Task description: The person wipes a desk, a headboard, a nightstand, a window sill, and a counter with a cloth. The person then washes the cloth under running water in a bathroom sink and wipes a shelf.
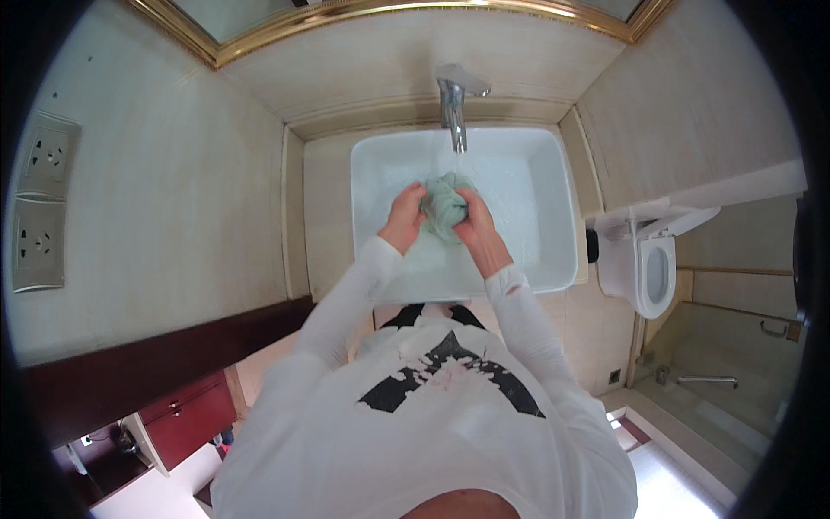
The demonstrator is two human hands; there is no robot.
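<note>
A pale green cloth (pixel 445 199), bunched into a ball, is held between my two hands over the white rectangular sink (pixel 536 255). My left hand (pixel 405 216) grips its left side, thumb on top. On the right side my right hand (pixel 477 227) closes round it, thumb pressed into the folds. The undersides of my fingers are hidden by the cloth. Just beyond the bundle, a chrome faucet (pixel 453 112) points down into the sink, and water appears to run from its spout. Wet streaks show on the basin.
A gold-framed mirror (pixel 346 16) spans the wall behind the faucet. Two wall sockets (pixel 39 203) are at the far left. To the right stands a white toilet (pixel 654 275) with its lid up. A dark red cabinet (pixel 186 424) sits at the lower left.
</note>
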